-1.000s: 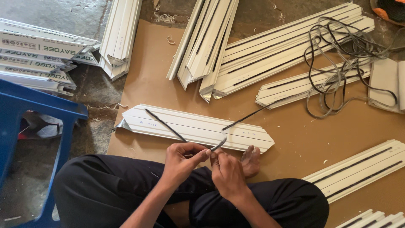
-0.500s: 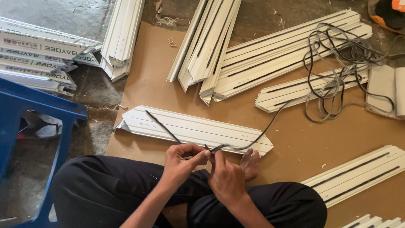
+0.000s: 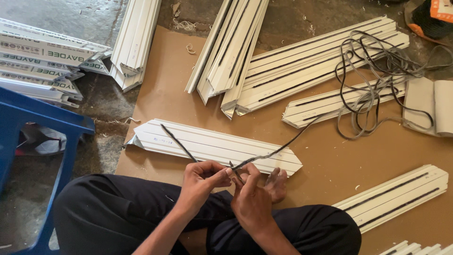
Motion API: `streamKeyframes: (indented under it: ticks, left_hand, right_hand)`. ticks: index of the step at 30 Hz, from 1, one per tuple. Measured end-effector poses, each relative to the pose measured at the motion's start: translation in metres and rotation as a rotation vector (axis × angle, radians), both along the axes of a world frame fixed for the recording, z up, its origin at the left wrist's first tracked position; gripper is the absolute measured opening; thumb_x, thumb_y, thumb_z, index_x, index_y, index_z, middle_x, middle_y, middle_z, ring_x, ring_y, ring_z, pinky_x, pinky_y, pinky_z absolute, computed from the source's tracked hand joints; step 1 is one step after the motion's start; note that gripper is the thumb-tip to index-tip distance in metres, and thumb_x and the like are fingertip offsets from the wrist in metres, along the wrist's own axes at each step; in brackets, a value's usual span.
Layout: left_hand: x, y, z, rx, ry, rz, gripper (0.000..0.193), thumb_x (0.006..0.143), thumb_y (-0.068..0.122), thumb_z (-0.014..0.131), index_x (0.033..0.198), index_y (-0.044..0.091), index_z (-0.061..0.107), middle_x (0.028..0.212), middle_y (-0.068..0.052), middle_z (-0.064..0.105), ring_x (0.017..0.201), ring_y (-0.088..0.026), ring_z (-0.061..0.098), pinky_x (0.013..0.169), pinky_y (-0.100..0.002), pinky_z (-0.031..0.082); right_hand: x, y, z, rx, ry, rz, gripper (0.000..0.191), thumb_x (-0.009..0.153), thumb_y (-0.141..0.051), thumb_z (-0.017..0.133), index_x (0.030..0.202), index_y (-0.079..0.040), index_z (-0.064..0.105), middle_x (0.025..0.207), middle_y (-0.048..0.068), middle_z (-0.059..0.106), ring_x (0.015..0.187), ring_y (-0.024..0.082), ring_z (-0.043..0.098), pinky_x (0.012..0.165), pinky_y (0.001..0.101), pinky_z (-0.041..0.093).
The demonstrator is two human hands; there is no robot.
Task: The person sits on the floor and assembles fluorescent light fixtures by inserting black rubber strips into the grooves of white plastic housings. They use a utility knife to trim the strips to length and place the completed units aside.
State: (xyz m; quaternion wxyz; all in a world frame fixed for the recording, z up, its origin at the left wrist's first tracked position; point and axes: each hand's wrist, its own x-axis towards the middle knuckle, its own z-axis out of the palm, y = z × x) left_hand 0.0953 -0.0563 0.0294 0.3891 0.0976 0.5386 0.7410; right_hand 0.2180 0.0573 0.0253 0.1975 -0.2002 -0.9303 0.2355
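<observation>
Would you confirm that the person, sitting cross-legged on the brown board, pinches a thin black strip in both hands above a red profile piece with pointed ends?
Not quite: the profile piece with pointed ends is white, not red. The head view shows it on the brown board, with the left hand and right hand pinching the thin black strip above it.

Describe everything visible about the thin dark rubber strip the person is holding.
The thin dark rubber strip is a long, narrow, flexible cord, dark grey to black. Both hands pinch it: left hand, right hand. One short end slants up and left over the white mitred plastic profile; the long part runs right across the brown cardboard sheet into a loose tangled coil.
</observation>
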Motion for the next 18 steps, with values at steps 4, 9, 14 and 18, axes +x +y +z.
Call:
streamKeyframes:
  ticks: [4,9,14,18]
  left_hand:
    - [0.000,0.000,0.002,0.019,-0.024,-0.003,0.021,0.088,0.013,0.076,0.092,-0.007,0.076,0.081,-0.012,0.077,0.073,-0.014,0.076,0.075,-0.031,0.065]
    - [0.000,-0.001,0.003,0.048,-0.024,-0.013,0.019,0.089,0.012,0.075,0.091,-0.007,0.075,0.080,-0.012,0.077,0.074,-0.015,0.076,0.076,-0.031,0.065]
    - [0.000,-0.001,0.002,0.041,-0.007,-0.021,0.020,0.090,0.012,0.075,0.091,-0.008,0.076,0.079,-0.012,0.077,0.074,-0.015,0.075,0.075,-0.031,0.064]
    - [-0.001,-0.001,0.003,0.090,0.001,-0.052,0.020,0.090,0.012,0.074,0.093,-0.008,0.075,0.082,-0.012,0.078,0.078,-0.016,0.076,0.079,-0.032,0.065]
  right_hand:
    - [0.000,0.000,0.006,0.024,-0.040,0.028,0.050,0.093,-0.008,0.064,0.137,-0.001,0.041,0.084,0.015,0.075,0.069,0.035,0.074,0.067,0.0443,0.054]
    - [-0.001,-0.001,0.012,0.087,-0.098,0.062,0.053,0.091,-0.006,0.063,0.142,-0.005,0.046,0.090,0.017,0.076,0.070,0.034,0.074,0.071,0.0433,0.055]
    - [-0.003,-0.001,0.019,0.152,0.016,0.086,0.055,0.089,-0.003,0.062,0.143,-0.009,0.054,0.098,0.018,0.077,0.073,0.033,0.075,0.072,0.0420,0.057]
    - [-0.005,0.000,0.025,0.076,0.023,0.088,0.061,0.082,0.003,0.060,0.141,-0.010,0.057,0.093,0.014,0.077,0.072,0.029,0.075,0.074,0.0397,0.057]
